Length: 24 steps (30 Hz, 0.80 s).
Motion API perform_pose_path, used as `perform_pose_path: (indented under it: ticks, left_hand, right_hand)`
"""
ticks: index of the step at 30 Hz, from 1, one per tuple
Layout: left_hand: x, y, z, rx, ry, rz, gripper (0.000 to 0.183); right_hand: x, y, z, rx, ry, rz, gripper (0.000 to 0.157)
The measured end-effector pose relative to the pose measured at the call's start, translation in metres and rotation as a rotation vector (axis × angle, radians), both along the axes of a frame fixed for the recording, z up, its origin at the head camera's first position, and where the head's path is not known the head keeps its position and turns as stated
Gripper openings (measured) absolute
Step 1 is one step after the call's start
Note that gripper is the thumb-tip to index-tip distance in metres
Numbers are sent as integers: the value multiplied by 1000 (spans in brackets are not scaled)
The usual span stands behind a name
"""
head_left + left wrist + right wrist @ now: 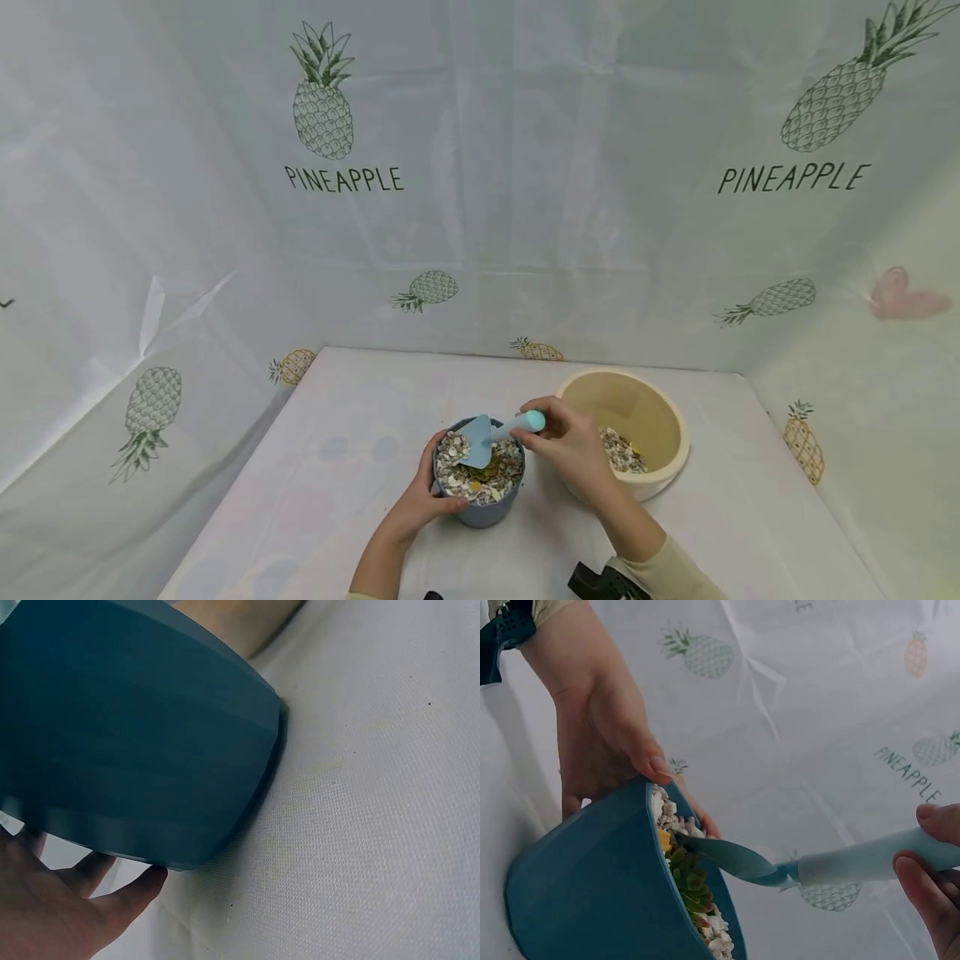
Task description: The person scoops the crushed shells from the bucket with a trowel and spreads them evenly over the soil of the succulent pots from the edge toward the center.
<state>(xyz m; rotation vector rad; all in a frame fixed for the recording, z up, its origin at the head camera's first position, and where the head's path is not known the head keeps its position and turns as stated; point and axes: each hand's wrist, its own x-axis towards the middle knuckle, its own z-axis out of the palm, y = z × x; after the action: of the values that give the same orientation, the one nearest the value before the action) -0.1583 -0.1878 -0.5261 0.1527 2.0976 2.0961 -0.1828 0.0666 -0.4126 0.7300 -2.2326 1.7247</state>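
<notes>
A small blue flower pot (pixel 482 515) stands on the table, filled with pale pebbles around a green succulent (pixel 690 881). My left hand (pixel 418 502) grips the pot from its left side, thumb at the rim and fingers along the wall; in the left wrist view the fingertips (pixel 146 885) touch the pot's side. Between thumb and fingers, my right hand (pixel 576 446) pinches the handle of a light blue trowel (pixel 855 860). The trowel's blade (pixel 477 442) slants down over the pot, its tip at the pebbles beside the succulent.
Right behind my right hand stands a larger cream pot (pixel 660 467) with some pebbles (pixel 621 452) at its bottom. A pale cloth covers the table (pixel 315 500). Pineapple-printed sheeting (pixel 525 208) hangs at the back and sides.
</notes>
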Motion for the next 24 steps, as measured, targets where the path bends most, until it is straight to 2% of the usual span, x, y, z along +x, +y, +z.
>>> perform_pose_path:
  ticks: [6,9,11,17,20,24]
  left_hand:
    - [1,0,1,13,12,-12,110]
    - [0,-1,1,16,14,-14,111]
    - [0,-1,1,15,13,-10,111]
    - [0,-1,1,14,9,-8,110]
    - [0,-1,1,13,1,-11,111]
    - [0,-1,1,4,-9,-8,112]
  right_hand:
    - [6,2,0,31,116,28,26]
    - [9,3,2,27,129,12,27]
    - [10,3,3,6,86,-7,28]
    - [7,-2,3,-105,-142,-94,26]
    - [4,-4,3,-121,-169,-128,27]
    - [3,-4,4,-93,-133,-146,27]
